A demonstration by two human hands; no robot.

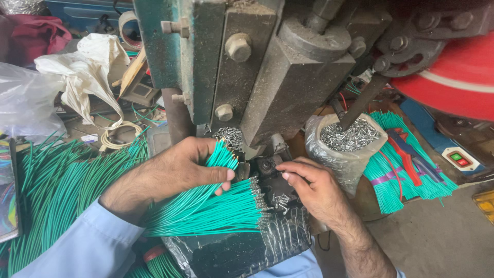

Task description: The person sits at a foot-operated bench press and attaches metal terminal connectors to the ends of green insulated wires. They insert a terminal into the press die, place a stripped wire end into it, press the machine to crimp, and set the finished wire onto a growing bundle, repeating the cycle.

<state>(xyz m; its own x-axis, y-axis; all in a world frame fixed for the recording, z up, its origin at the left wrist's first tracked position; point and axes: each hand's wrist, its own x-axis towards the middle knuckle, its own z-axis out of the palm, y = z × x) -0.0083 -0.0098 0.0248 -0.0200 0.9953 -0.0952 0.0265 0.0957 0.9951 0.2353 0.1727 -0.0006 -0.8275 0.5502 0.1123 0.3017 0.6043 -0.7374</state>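
above: press hangs low over our hands, little headroom | left: loose wires crowd the bench | right: terminal bag just beside our right hand, wire bundle past it | free: bare floor lower right

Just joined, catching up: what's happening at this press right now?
A person sits at a grey-green press. The left hand grips a bundle of green wires, with more wires fanned out below it, their metal-tipped ends pointing at the die. The right hand rests at the die, fingertips on small metal terminals. A bag of terminals stands to the right, beside tied wire bundles. Loose wires pile up on the left.
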